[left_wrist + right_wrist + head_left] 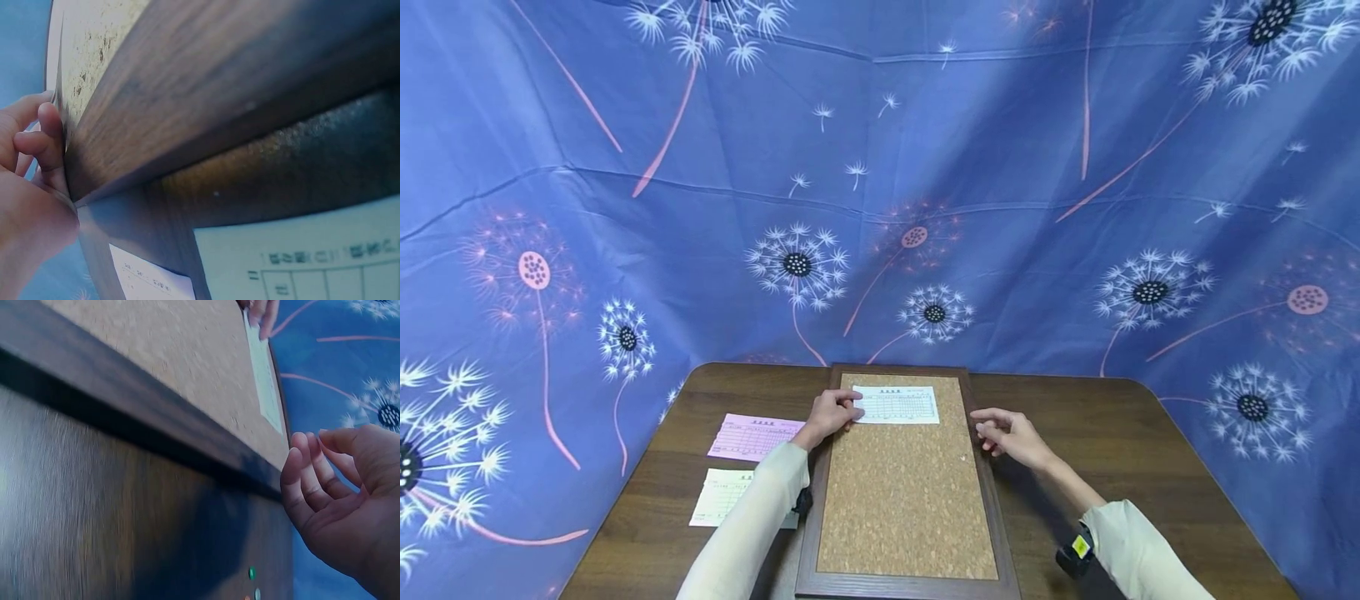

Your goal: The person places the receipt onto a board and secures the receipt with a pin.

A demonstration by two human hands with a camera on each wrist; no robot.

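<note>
A white printed form slip [897,405] lies across the upper part of a framed corkboard [910,500]. My left hand [833,412] holds this slip at its left end, thumb and index fingertip on its edge. In the left wrist view, the hand's fingers [49,122] meet the paper beside the dark wooden frame. Beside the frame's right side hovers my right hand [1011,435], fingers bent and thumb near the index fingertip. In the right wrist view, its fingertips draw close together; I cannot tell whether something tiny sits between them.
Left of the board, a pink slip [758,437] and a pale green slip [722,496] lie on the brown wooden table [1120,467]. Small coloured pieces, including a green one [252,572], lie right of the board. A blue dandelion-print cloth [880,167] hangs behind.
</note>
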